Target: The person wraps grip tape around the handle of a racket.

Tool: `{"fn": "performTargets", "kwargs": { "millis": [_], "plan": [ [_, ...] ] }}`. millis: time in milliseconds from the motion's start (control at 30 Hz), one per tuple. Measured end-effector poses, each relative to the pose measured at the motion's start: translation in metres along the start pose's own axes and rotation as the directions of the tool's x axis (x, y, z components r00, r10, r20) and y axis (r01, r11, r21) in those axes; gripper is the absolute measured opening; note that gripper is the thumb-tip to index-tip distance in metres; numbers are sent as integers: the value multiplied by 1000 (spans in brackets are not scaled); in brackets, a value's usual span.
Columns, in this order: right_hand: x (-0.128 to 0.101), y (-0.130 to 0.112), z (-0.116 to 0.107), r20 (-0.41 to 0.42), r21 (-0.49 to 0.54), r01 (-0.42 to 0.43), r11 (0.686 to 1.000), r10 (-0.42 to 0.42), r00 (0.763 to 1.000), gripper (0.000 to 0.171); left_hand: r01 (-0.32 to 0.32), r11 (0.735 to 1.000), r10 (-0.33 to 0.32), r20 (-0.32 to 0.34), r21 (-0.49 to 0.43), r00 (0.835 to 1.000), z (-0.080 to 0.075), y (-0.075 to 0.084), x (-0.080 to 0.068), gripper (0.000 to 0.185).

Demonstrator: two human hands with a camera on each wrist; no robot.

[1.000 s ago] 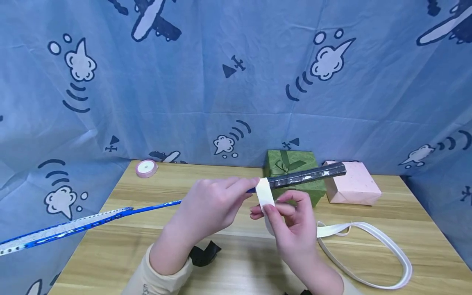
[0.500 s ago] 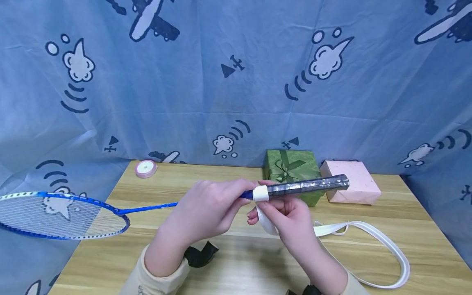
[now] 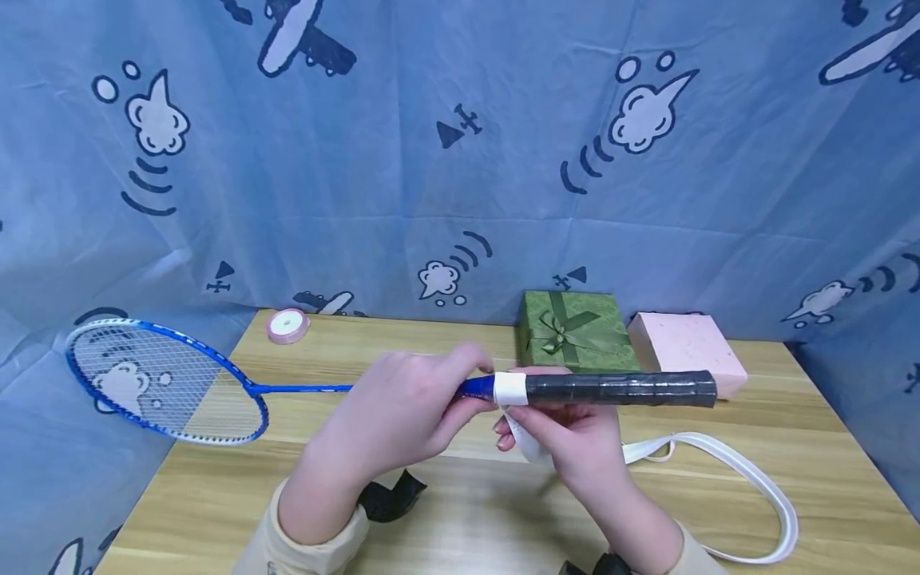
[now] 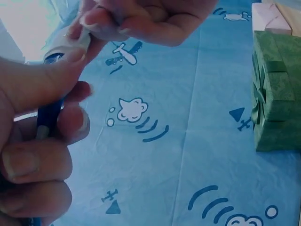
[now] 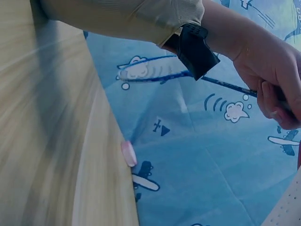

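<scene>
A blue badminton racket (image 3: 165, 383) is held level over the wooden table (image 3: 216, 495), its black handle (image 3: 618, 389) pointing right. My left hand (image 3: 467, 387) grips the blue shaft (image 4: 47, 117) just left of the handle. A turn of white grip tape (image 3: 510, 389) sits round the handle's near end. Under the handle, my right hand (image 3: 519, 421) pinches the tape strip (image 3: 528, 443). In the left wrist view the right hand's fingers (image 4: 141, 19) pinch the tape (image 4: 70, 42). The loose tape (image 3: 755, 471) trails off in a loop on the table to the right.
A green gift box (image 3: 575, 331) and a pink box (image 3: 690, 351) stand at the back right. A pink ribbon roll (image 3: 287, 326) lies at the back left. A black scrap (image 3: 391, 495) lies by my left wrist. A blue printed cloth (image 3: 431, 160) hangs behind.
The racket turned about its shaft, its head now showing flat at the left, and the handle shifted right and lower. My right hand carried the tape from above the handle to under it.
</scene>
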State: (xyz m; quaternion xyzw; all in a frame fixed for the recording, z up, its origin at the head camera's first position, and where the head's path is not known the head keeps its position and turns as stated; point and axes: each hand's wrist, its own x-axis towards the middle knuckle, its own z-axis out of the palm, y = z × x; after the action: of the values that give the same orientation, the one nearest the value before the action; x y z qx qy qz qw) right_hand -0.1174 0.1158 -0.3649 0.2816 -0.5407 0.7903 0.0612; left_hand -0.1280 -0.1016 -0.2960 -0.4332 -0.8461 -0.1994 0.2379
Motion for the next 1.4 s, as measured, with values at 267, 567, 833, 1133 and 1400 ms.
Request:
{"fn": "performTargets", "kwargs": {
  "millis": [267, 567, 833, 1133, 1400],
  "plan": [
    [2, 3, 2, 63, 31, -7, 1000, 6, 998, 42, -53, 997, 55, -47, 50, 997, 0, -1, -2, 15],
    [1, -5, -7, 27, 61, -87, 994, 86, 996, 48, -49, 998, 49, 7, 50, 999, -1, 5, 5, 17],
    [8, -22, -12, -79, 116, 83, 990, -74, 994, 46, 0, 987, 29, -181, 159, 983, -11, -1, 0, 11],
    [11, -33, -13, -281, 194, 149, 970, -91, 955, 32, 38, 968, 114, -568, 249, 815, -21, -21, -17, 3],
    [14, -53, -14, -252, 15, -11, 1000, 15, 968, 20, -82, 956, 267, -716, 283, 645, -27, -33, -11, 18]
  ]
}}
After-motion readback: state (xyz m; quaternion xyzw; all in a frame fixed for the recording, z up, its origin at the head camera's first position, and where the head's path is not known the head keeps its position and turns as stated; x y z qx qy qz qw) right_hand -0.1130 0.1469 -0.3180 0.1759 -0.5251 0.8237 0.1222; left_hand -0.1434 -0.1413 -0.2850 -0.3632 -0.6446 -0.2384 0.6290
